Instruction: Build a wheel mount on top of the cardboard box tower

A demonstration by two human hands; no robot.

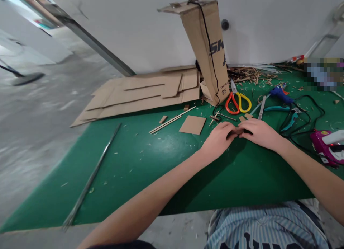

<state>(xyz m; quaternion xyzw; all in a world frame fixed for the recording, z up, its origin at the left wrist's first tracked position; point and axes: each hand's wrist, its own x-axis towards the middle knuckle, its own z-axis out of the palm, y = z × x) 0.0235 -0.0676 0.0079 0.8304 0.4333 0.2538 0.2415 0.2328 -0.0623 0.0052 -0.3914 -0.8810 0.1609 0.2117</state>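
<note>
My left hand (217, 139) and my right hand (259, 133) meet on the green work mat (161, 170), their fingertips pinching a small brown piece (233, 133) between them. It looks like cardboard or wood, and the fingers hide most of it. A square of cardboard (192, 125) lies left of my left hand, near two thin wooden sticks (172, 120). Just beyond my fingers are scissors with orange and yellow handles (238, 102) and a narrow metal bar (262, 107).
A long metal rod (91, 177) lies at the mat's left. Flat cardboard sheets (139, 94) and an upright cardboard box (204, 48) stand against the wall. To the right are teal pliers (285, 114), a magenta glue gun (326, 146), black cords and wood shavings (247, 75).
</note>
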